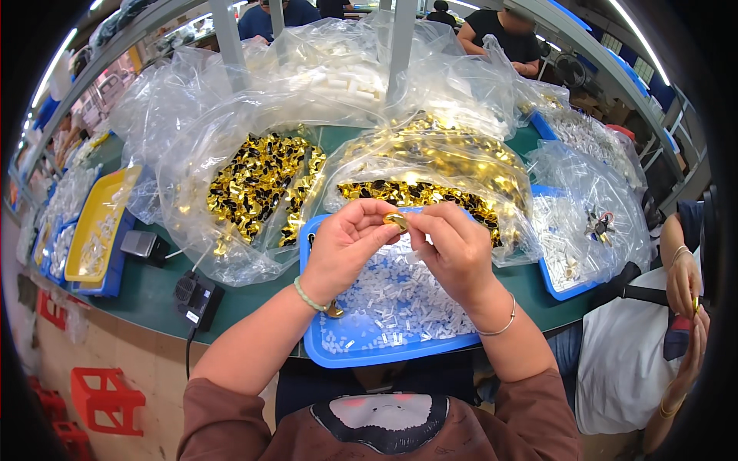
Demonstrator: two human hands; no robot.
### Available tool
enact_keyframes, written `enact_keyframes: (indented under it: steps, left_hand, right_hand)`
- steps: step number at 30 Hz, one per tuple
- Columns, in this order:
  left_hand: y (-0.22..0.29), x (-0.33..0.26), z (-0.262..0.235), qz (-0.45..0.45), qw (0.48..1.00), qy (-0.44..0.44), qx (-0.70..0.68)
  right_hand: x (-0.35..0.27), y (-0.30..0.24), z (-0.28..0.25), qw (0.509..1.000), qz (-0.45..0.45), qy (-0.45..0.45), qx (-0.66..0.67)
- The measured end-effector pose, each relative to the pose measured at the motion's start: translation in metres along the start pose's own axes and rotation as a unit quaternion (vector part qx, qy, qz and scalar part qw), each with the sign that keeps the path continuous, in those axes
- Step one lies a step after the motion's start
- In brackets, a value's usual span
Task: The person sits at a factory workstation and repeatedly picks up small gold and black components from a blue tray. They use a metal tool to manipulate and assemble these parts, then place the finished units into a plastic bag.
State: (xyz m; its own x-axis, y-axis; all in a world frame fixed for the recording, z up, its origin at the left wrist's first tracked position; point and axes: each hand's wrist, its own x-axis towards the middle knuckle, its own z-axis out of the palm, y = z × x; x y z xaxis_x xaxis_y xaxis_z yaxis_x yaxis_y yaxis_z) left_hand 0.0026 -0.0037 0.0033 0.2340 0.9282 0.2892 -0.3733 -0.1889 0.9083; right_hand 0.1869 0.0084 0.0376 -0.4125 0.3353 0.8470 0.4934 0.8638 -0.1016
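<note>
A small shiny gold piece [397, 220], rounded like a cap, is pinched between both hands above the blue tray [326, 355]. My left hand [350, 242] is closed on its left side, thumb and forefinger together. My right hand [455, 244] is closed too, its fingertips meeting the piece from the right. A small whitish bit [413, 257] shows below my right fingers; what it is I cannot make out. Small white plastic parts [411, 296] fill the tray under my hands. By my left wrist, another gold piece [334, 310] lies over the tray's left side.
Clear bags of gold pieces [257, 188] [438, 165] lie behind the tray, with bags of white parts [338, 81] farther back. A yellow tray [94, 230] stands left, near a black device [196, 298]. At right are another blue tray [565, 286] and a co-worker's hands [684, 307].
</note>
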Motion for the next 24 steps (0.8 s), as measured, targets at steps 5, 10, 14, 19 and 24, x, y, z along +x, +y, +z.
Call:
enact_keyframes:
  steps: [5, 10, 14, 19, 24]
  left_hand:
    - [0.001, -0.001, 0.001, 0.011, 1.0, 0.002, 0.002]
    - [0.002, 0.003, -0.001, 0.0, 0.999, -0.003, -0.038]
    - [0.003, 0.004, -0.002, -0.007, 0.999, 0.011, -0.039]
    - [0.006, 0.007, -0.008, 0.017, 0.996, 0.063, -0.06]
    - [0.028, 0.023, -0.081, 0.135, 0.874, 0.269, -0.381]
  right_hand:
    - [0.0, 0.0, -0.001, 0.994, 0.07, -0.028, 0.085]
    - [0.001, 0.004, -0.007, 0.969, 0.162, -0.054, 0.181]
    - [0.0, -0.002, -0.004, 0.984, 0.105, -0.033, 0.138]
    - [0.001, 0.005, -0.002, 0.967, 0.144, -0.042, 0.206]
    - [-0.001, 0.002, -0.011, 0.825, 0.349, -0.013, 0.445]
